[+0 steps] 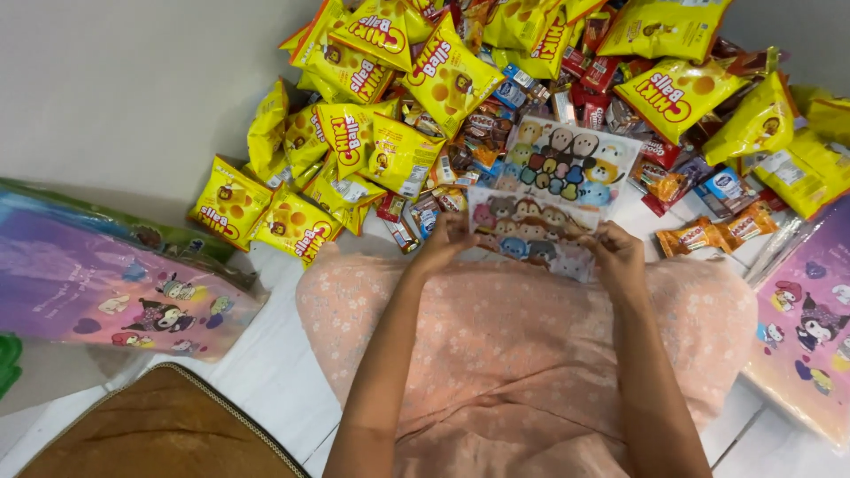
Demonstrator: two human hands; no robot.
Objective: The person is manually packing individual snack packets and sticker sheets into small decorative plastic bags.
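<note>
My left hand and my right hand both grip a clear plastic bag printed with small cartoon animals, holding it by its left and right edges over my lap. A second bag of the same cartoon print lies just beyond it on the heap of snacks. My lap is covered by pink flowered cloth.
A big heap of yellow snack packets and small red, blue and orange wrappers fills the white floor ahead. Purple cartoon-printed bags lie at the left and right. A brown cushion sits at the lower left.
</note>
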